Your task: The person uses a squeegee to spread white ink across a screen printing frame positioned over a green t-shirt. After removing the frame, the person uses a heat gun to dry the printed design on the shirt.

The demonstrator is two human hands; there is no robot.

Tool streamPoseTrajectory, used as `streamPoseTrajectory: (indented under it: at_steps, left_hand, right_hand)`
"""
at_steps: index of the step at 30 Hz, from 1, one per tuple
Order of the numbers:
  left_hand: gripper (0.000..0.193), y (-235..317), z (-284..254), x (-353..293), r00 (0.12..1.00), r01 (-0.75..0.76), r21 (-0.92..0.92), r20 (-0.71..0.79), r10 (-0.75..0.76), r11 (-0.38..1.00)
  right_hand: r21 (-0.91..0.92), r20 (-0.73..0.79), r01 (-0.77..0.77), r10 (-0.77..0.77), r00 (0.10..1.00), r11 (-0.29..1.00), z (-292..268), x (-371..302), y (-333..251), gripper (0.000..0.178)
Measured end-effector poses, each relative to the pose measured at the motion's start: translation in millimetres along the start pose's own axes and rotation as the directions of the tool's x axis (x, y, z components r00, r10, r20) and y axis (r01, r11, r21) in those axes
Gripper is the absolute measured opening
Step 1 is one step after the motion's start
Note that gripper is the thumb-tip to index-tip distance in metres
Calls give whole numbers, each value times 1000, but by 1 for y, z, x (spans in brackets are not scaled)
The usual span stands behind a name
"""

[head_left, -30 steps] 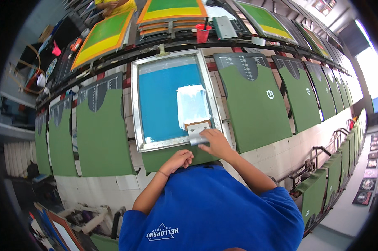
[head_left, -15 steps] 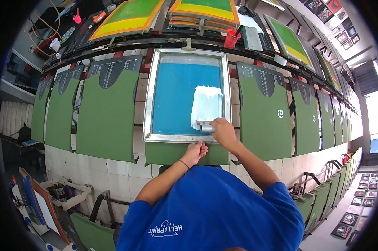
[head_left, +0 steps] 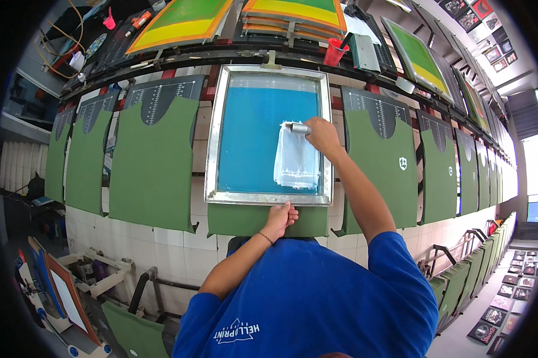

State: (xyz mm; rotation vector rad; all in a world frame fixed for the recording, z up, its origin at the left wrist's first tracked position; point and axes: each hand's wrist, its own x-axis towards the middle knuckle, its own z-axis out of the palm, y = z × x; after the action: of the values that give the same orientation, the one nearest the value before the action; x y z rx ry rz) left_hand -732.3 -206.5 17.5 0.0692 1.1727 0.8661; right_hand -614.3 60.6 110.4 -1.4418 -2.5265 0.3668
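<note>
White lettering (head_left: 237, 332) with a peaked outline stands upside down on the near blue shirt (head_left: 316, 286). A white shield emblem (head_left: 403, 163) marks the green shirt (head_left: 376, 179) on the right; white ruler-like marks line the dark boards (head_left: 383, 122).

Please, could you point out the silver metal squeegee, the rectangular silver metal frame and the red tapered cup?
Silver metal squeegee (head_left: 300, 128): head view, on its metal body.
Rectangular silver metal frame (head_left: 245, 197): head view, on its lower bar.
Red tapered cup (head_left: 335, 53): head view, on its side wall.
</note>
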Motion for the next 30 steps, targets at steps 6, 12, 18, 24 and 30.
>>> streamPoseTrajectory:
  at_steps: [6, 12, 18, 24, 30]
  left_hand:
    - [36, 1, -3, 4, 999, 25, -25, 40, -24, 999]
    - [28, 50, 1, -41, 992, -124, 613, 77, 97, 780]
    - [29, 90, 32, -46, 315, -628, 676, 674, 669, -385]
    - [31, 172, 63, 59, 256, -639, 623, 725, 639, -452]
    - [30, 191, 67, 40, 253, -667, 585, 761, 598, -462]
  right_hand:
    - [30, 60, 7, -9, 998, 1000, 6, -87, -32, 29]
    - [123, -72, 7, 2, 997, 992, 9, -167, -67, 35]
    - [96, -165, 29, -13, 986, 995, 21, -169, -73, 44]
    - [-6, -162, -5, 4, 987, 1000, 23, -57, -18, 29]
    - [4, -136, -16, 17, 991, 1000, -1, -50, -28, 18]
